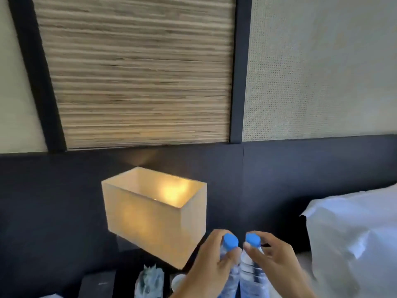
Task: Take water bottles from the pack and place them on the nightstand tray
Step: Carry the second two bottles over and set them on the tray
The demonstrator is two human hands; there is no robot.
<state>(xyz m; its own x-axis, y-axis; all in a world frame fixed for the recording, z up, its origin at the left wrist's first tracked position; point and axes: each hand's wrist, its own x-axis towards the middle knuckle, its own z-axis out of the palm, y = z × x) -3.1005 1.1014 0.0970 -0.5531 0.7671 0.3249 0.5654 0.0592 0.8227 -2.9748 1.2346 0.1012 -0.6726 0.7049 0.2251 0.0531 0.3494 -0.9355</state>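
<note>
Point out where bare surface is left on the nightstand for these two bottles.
Little shows. One dark bare patch lies under the lamp's left end, behind the crumpled wrapper. Between wrapper and left hand a white cup crowds it. No tray is visible.

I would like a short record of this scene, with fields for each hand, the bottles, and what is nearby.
left hand: grip closed on the left clear plastic bottle with blue cap
right hand: grip closed on the right clear plastic bottle with blue cap
bottles: upright, side by side
nearby: lit rectangular cream lampshade to the left; white pillow to the right
tray: not clearly visible
</note>
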